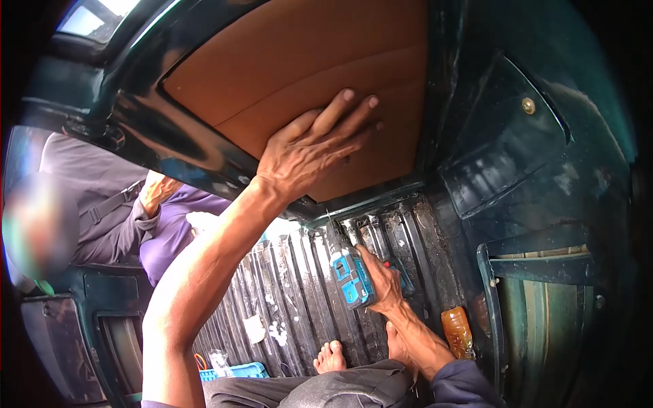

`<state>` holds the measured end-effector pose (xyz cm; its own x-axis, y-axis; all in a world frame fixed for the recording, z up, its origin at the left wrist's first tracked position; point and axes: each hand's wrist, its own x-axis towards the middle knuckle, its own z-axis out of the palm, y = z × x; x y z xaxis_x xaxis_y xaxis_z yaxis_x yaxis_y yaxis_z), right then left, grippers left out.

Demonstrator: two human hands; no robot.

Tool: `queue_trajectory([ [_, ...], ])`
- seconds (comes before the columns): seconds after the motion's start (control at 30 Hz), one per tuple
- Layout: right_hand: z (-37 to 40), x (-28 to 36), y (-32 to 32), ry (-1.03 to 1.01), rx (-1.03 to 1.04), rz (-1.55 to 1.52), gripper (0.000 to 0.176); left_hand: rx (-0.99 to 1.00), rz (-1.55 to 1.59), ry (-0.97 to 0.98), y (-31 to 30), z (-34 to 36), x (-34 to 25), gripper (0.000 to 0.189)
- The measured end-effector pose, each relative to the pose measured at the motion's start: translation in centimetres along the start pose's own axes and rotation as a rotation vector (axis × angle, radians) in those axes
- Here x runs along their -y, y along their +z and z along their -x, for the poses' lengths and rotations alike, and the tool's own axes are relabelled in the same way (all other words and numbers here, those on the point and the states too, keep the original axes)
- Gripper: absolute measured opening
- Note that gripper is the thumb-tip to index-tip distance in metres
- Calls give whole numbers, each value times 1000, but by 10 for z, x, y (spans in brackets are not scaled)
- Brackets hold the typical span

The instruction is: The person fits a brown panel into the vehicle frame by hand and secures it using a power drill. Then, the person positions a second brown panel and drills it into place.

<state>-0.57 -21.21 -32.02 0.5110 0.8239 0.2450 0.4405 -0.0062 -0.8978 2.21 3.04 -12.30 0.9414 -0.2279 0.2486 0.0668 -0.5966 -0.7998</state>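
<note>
A brown upholstered panel (299, 61) with a stitched seam is set in the dark green vehicle wall above me. My left hand (309, 146) reaches up across it and lies against its lower part, fingers stretched out. Lower down, my right hand (384, 280) is wrapped round the grip of a blue cordless drill (352, 277). The drill's bit points upward, toward the panel's lower edge. Part of the drill is hidden behind my fingers.
Another person (102, 183) sits at the left. On the ribbed metal floor (299, 279) are a bottle of amber liquid (457, 333), a white scrap (254, 329) and a blue basket (248, 370). My bare feet rest near the bottom. A framed side panel (544, 319) stands at the right.
</note>
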Motion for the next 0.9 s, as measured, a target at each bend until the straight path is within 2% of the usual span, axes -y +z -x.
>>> queue_trajectory([
  [0.03,-4,1,4,-87,-74,31,79,-11,-28,-2,-1,0,0,78],
  [0.13,-10,1,9,-69,-20,140,79,-20,-60,14,0,1,2,78],
  [0.2,-13,-4,12,-122,-48,172,76,-8,-29,17,-1,1,1,75],
  [0.27,-14,-6,11,-159,15,230,71,-1,-26,30,-1,1,2,72],
  [0.37,-15,-13,19,-195,-58,212,69,-7,-8,23,-2,1,2,72],
  [0.5,-17,-10,18,-183,5,257,69,-42,-30,14,1,2,1,73],
  [0.9,-22,-13,26,-196,-36,309,65,-95,-69,20,3,1,1,72],
])
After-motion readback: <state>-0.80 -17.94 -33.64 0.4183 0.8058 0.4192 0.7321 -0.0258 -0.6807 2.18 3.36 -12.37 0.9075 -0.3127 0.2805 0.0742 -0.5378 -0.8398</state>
